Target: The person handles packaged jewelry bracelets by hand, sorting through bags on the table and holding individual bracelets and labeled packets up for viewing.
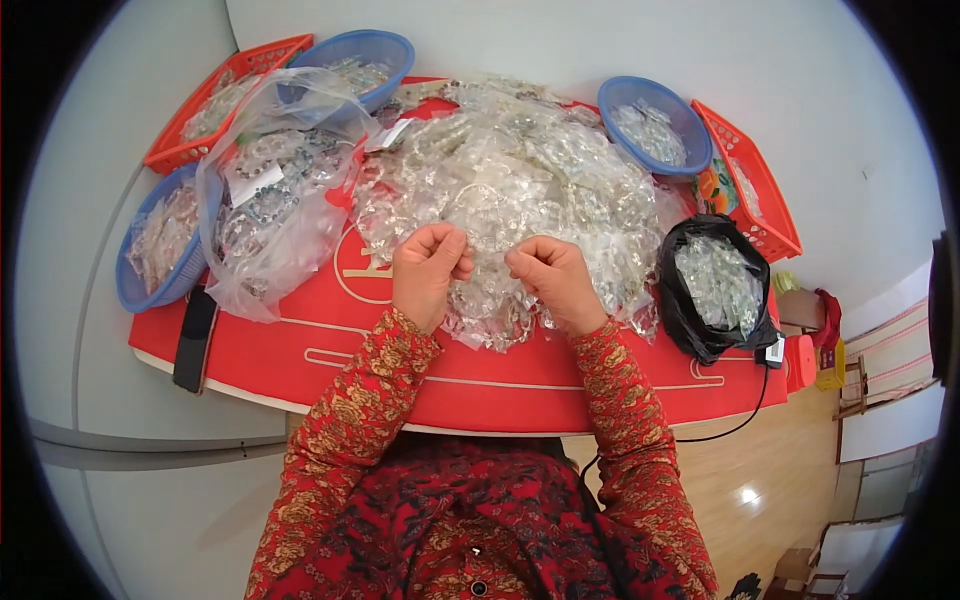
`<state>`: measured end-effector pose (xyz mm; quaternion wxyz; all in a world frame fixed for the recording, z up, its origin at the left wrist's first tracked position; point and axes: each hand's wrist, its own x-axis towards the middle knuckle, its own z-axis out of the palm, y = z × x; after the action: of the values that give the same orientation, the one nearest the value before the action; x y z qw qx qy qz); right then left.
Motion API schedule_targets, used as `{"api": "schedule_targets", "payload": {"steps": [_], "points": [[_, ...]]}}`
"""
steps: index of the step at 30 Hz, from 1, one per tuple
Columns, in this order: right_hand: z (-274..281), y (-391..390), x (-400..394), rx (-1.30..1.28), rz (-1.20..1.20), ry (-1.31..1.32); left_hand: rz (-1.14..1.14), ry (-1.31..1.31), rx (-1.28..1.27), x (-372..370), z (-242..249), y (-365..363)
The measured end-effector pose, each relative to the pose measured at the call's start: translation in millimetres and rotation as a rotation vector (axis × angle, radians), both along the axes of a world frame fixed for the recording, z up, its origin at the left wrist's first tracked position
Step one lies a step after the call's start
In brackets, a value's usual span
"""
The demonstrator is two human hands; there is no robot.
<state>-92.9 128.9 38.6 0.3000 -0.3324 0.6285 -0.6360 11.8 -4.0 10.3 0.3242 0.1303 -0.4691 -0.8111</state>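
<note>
My left hand [432, 275] and my right hand [555, 280] are raised in front of me, a short gap between them. Thumb and fingers are pinched together on each. What they grip, if anything, is too small or too clear to make out. Just beyond and below them spreads a large heap of small clear plastic packets [580, 190], some with beaded pieces inside. A clear plastic bag [280, 205] of beaded strings lies left of my left hand. Right of my right hand stands a black plastic bag [672, 310] filled with small clear packets.
Blue baskets [135, 285] [400, 60] [612, 95] and red baskets [170, 155] [780, 235] with packets line the table's back and sides. A dark phone [195, 340] lies at the red table's [480, 400] left edge. A black cable [735, 430] hangs at the right.
</note>
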Motion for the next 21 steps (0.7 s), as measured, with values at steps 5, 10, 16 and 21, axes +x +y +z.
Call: {"api": "schedule_targets", "payload": {"steps": [5, 10, 16, 21], "points": [[-5.1, -0.9, -6.3, -0.052, 0.043, 0.109, 0.003, -0.007, -0.058, 1.9, 1.7, 0.5], [-5.1, 9.3, -18.0, -0.009, 0.208, 0.119, -0.064, -0.080, -0.105, 6.2, 12.5, -2.3], [4.3, 12.3, -17.2, 0.054, 0.289, 0.126, -0.119, -0.057, -0.099, 4.8, 7.9, -5.1], [6.6, 11.5, -16.2, -0.041, 0.101, -0.040, -0.150, -0.035, -0.141, 3.7, 4.1, -3.1]]}}
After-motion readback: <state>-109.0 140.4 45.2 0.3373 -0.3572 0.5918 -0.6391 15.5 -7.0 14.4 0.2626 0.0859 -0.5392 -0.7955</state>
